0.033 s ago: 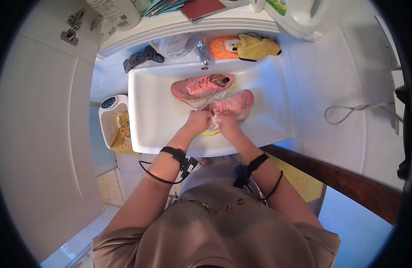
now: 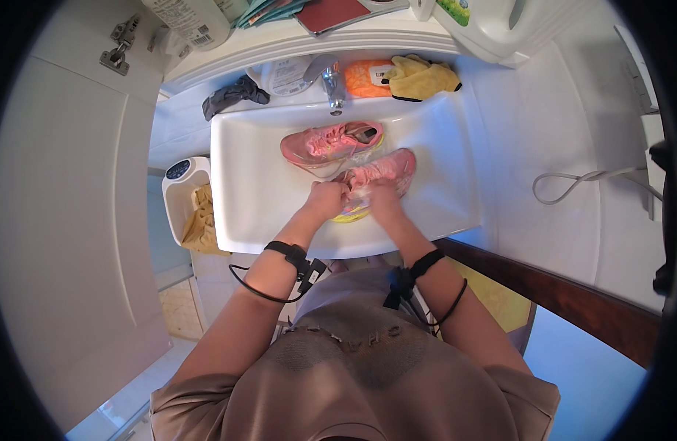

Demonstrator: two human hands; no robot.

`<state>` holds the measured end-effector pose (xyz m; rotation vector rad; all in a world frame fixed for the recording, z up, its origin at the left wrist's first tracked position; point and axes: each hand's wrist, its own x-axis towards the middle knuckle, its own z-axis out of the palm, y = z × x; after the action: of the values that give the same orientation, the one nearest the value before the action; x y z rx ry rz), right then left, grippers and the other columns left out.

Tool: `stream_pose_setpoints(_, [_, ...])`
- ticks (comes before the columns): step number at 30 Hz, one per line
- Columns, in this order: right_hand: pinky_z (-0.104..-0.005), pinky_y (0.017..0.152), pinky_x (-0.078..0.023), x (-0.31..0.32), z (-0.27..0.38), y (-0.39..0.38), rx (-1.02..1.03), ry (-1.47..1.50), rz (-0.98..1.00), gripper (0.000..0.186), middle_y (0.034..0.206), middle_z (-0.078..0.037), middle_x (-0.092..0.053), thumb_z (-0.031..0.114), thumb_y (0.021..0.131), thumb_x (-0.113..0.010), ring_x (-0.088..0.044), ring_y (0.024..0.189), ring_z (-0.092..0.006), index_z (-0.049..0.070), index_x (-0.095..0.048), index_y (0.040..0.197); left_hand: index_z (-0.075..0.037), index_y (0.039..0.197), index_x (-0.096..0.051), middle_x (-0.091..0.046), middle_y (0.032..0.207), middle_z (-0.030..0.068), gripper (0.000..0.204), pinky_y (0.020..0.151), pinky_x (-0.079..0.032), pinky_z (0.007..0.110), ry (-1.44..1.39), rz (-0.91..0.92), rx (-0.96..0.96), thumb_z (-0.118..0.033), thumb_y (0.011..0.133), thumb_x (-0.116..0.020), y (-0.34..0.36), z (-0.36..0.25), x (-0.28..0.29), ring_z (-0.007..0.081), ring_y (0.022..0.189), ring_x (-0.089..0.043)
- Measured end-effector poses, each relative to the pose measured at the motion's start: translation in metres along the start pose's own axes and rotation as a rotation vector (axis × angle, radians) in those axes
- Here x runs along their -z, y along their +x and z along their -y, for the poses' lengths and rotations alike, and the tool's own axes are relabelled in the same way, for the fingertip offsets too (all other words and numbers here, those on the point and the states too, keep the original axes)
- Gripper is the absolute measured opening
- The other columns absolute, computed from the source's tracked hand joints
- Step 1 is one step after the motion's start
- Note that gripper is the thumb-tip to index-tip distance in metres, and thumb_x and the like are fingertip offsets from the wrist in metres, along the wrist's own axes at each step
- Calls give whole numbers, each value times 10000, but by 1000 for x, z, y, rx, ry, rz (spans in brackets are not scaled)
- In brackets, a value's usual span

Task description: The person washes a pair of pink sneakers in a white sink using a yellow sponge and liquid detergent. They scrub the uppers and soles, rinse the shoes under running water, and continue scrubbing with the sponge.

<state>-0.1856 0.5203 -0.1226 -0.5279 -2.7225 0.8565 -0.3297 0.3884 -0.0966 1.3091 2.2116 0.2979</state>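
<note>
Two wet pink sneakers with yellow-edged soles lie in the white sink (image 2: 257,198). The far sneaker (image 2: 316,147) rests on its own near the faucet, toe to the left. Closer to me, my left hand (image 2: 328,200) is closed on the left end of the near sneaker (image 2: 386,169). My right hand (image 2: 384,197) is curled against that sneaker's near side, and whatever its fingers hold is hidden. White suds show between my two hands. Each forearm wears a black strap with a small device and cable.
A chrome faucet (image 2: 333,88) stands at the sink's back. Behind the rim lie a dark grey cloth (image 2: 235,97), an orange packet (image 2: 368,78) and a yellow glove (image 2: 423,78). Left of the sink, a white bin (image 2: 178,209) holds tan cloth. A shelf with bottles runs above.
My right hand has shifted a little to the right along the near sneaker. My left hand and both sneakers stay where they were.
</note>
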Motion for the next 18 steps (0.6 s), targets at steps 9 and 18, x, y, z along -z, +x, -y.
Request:
stream_pose_setpoints(9, [-466,787,-515,-27,-9,12,-49,-80,294,129,853,-190,-693,101,734,-647,-668,848,-370,27,-710,818,-173,935,-704,-721,867,60,156,834,-452,499,44,9,49,-222,831,-599,1,-2,-4,293,890,-685])
stream_pose_setpoints(18, [-469,736,-538,-36,-21,22,-77,-120,334,140,858,-149,-721,110,782,-615,-692,805,-346,65,-745,803,-165,955,-702,-717,899,83,169,844,-448,492,94,42,54,-218,848,-582,2,-1,-10,301,902,-683])
